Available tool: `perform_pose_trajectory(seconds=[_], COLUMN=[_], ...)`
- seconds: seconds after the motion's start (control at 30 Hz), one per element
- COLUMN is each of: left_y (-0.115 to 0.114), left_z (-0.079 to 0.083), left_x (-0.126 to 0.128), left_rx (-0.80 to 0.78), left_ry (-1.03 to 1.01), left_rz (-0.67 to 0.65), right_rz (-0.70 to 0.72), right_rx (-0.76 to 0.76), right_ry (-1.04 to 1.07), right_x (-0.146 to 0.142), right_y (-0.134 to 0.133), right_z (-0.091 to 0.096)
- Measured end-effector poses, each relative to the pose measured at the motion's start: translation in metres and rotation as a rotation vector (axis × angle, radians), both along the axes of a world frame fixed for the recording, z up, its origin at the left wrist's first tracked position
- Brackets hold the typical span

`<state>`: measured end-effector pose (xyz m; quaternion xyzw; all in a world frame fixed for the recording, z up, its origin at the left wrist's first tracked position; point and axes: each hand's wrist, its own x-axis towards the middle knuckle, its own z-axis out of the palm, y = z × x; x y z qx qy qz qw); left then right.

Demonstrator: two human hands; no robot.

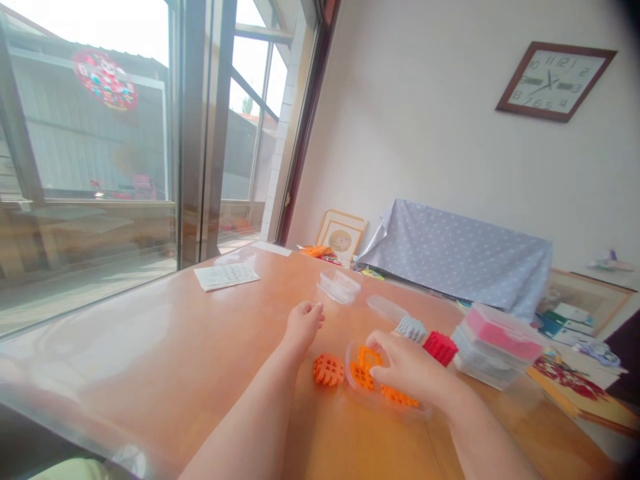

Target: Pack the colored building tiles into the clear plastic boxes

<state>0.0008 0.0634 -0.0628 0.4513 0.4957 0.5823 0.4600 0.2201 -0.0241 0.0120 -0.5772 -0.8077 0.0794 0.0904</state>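
My right hand [406,363] reaches over a clear plastic container [353,389], thumb and fingers closed on an orange plastic building piece [369,357]. More orange lattice-like pieces [399,396] lie in that container, partly hidden under the hand. A stack of orange-red pieces [329,371] rests on the table just left of the container. My left hand [303,327] is held above the table beyond this stack, its fingers curled in with nothing showing in them. Past my right hand are grey pieces [411,329] and a red stack [441,348].
An open clear container [339,287] and a clear lid [387,309] lie farther back on the wooden table [200,373]. Stacked plastic boxes [495,347] stand at the right. A printed sheet [227,275] lies at the back left, near the glass window.
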Motion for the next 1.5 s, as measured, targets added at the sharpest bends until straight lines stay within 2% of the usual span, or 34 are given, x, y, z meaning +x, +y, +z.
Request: perform_pose_trajectory(seconds=[0.2,0.4,0.5,0.63,0.83,1.03,1.17,1.37,1.5], left_y=[0.001,0.002,0.001,0.000,0.002,0.004,0.003,0.002,0.001], left_z=[-0.001,-0.001,0.000,0.001,-0.001,-0.004,-0.005,-0.003,-0.001], left_x=[-0.001,-0.001,-0.001,-0.001,-0.001,-0.001,-0.001,-0.001,-0.001], left_rx=[-0.020,-0.038,-0.040,-0.033,-0.018,-0.011,-0.006,0.004,0.010], left_ry=[0.006,0.005,0.001,-0.002,-0.004,-0.010,-0.013,-0.018,-0.026], left_rz=[-0.010,-0.014,-0.013,-0.011,-0.011,-0.012,-0.012,-0.001,0.006], right_rz=[0.025,0.007,0.041,0.088,0.068,0.021,0.065,0.149,0.153], right_rx=[-0.021,-0.008,-0.028,-0.039,-0.057,0.007,0.050,0.012,0.014], right_ry=[0.031,0.012,-0.027,-0.091,-0.111,0.042,0.122,-0.021,-0.175], right_x=[0.000,0.001,-0.001,-0.007,-0.012,-0.016,-0.032,-0.061,-0.071], right_y=[-0.002,-0.006,-0.010,-0.013,-0.011,-0.010,-0.010,-0.006,-0.001], right_z=[-0.013,-0.009,-0.007,-0.009,-0.014,-0.007,-0.001,-0.003,-0.009])
